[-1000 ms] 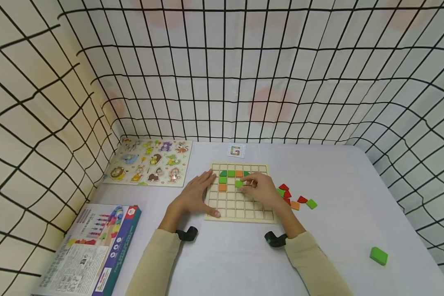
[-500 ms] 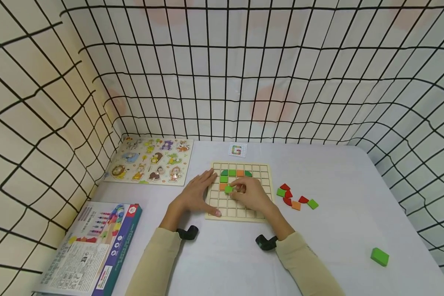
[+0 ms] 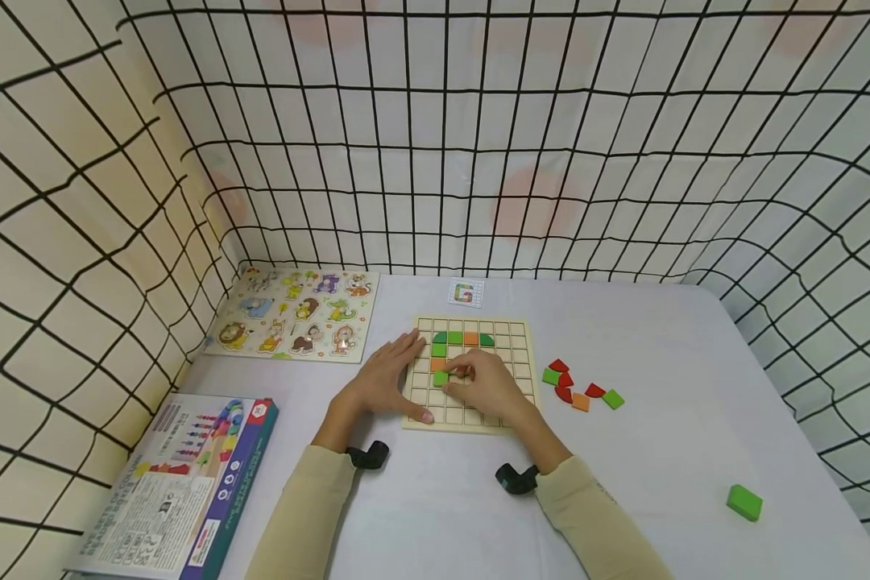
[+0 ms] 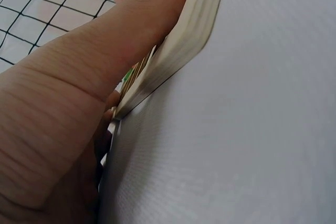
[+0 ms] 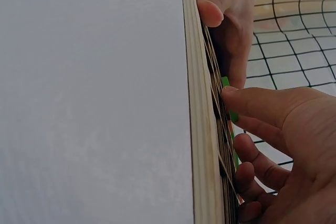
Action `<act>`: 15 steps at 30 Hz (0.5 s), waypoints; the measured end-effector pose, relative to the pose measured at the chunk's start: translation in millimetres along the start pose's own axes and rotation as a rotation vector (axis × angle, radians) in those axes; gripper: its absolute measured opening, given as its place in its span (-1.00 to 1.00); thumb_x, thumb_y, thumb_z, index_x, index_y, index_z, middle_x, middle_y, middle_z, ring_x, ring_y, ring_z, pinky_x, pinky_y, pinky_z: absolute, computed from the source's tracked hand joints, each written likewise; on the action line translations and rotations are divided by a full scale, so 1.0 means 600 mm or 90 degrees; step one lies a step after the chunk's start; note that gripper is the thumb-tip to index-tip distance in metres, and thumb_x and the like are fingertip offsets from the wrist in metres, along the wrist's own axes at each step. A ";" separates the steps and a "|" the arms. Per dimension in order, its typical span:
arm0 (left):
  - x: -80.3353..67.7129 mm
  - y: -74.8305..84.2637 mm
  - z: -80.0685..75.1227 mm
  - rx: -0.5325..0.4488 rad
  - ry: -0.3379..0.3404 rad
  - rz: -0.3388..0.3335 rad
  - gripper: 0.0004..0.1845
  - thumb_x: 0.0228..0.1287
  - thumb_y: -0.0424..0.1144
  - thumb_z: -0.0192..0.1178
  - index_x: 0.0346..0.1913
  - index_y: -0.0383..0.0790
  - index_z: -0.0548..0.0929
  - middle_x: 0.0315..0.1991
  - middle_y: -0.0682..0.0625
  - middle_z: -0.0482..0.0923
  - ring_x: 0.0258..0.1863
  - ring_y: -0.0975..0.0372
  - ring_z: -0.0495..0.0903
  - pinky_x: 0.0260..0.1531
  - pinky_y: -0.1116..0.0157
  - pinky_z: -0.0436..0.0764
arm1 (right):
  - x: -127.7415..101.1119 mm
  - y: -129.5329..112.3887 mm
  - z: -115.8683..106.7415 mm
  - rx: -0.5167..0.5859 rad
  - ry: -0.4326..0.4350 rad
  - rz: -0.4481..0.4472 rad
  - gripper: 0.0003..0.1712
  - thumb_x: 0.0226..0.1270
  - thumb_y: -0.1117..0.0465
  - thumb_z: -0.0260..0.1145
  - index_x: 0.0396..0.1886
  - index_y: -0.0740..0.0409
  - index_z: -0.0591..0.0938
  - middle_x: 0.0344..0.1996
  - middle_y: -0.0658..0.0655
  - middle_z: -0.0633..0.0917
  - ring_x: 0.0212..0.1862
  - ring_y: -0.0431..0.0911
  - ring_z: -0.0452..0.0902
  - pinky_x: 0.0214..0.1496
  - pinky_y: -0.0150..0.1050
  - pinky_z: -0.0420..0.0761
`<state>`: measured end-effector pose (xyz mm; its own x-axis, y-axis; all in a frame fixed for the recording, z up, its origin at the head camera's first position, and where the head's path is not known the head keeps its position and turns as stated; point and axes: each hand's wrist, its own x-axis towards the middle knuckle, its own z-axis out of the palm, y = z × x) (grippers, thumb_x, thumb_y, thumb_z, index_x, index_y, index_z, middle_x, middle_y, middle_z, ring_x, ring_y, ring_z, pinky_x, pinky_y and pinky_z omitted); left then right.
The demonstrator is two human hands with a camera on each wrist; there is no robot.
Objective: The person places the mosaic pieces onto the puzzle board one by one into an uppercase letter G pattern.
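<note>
A square wooden grid board lies on the white table. My left hand rests spread along its left edge, thumb over the front left corner. With thumb and index finger my right hand pinches a green square tile at the cell just below an orange tile. That tile also shows at the fingertips in the right wrist view. A green tile sits above the orange one. Along the upper row run a dark green corner piece, a green square, an orange square and another dark green corner piece.
Several loose red, green and orange pieces lie right of the board. A pattern card is behind it. An animal puzzle stands back left, a printed box front left, a green block far right. Black netting surrounds the table.
My right hand has carried the green tile left and toward me, from the board's middle to the cell below the orange tile. My left hand has stayed on the board's edge.
</note>
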<state>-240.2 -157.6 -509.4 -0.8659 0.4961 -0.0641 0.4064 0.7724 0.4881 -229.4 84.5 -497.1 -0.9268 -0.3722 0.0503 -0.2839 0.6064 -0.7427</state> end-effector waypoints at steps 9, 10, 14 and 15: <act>-0.001 0.003 -0.001 -0.007 0.003 0.000 0.50 -0.25 0.48 0.54 0.69 -0.05 -0.05 0.72 0.03 -0.24 0.71 0.11 -0.23 0.67 -0.04 -0.13 | 0.000 -0.009 0.003 -0.013 -0.003 -0.004 -0.70 0.20 0.14 0.58 -0.05 0.01 0.83 -0.33 0.00 0.65 -0.31 -0.14 0.44 -0.28 -0.29 0.47; -0.001 0.003 -0.001 -0.006 0.004 0.001 0.49 -0.25 0.48 0.54 0.69 -0.06 -0.04 0.72 0.02 -0.24 0.71 0.11 -0.23 0.67 -0.05 -0.12 | 0.000 -0.009 0.004 -0.013 -0.003 -0.003 -0.70 0.20 0.14 0.58 -0.05 0.01 0.83 -0.33 0.00 0.65 -0.31 -0.14 0.44 -0.28 -0.29 0.47; -0.003 0.004 -0.001 -0.008 0.008 0.004 0.49 -0.25 0.45 0.56 0.69 -0.07 -0.03 0.72 0.01 -0.23 0.71 0.09 -0.21 0.67 -0.07 -0.11 | 0.001 -0.008 0.005 -0.014 -0.004 0.001 -0.69 0.20 0.15 0.58 -0.04 0.01 0.82 -0.32 0.01 0.66 -0.30 -0.13 0.44 -0.27 -0.28 0.48; -0.003 0.004 -0.001 -0.009 0.007 0.004 0.49 -0.25 0.45 0.56 0.69 -0.07 -0.02 0.72 0.01 -0.23 0.71 0.09 -0.21 0.67 -0.07 -0.11 | 0.001 -0.007 0.005 -0.013 -0.003 0.001 -0.69 0.20 0.14 0.58 -0.04 0.01 0.82 -0.32 0.00 0.66 -0.30 -0.14 0.44 -0.27 -0.28 0.48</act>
<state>-238.0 -157.2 -507.4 -0.8668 0.4960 -0.0510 0.4076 0.7639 0.5003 -227.7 79.7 -495.9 -0.9259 -0.3750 0.0456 -0.2875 0.6213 -0.7289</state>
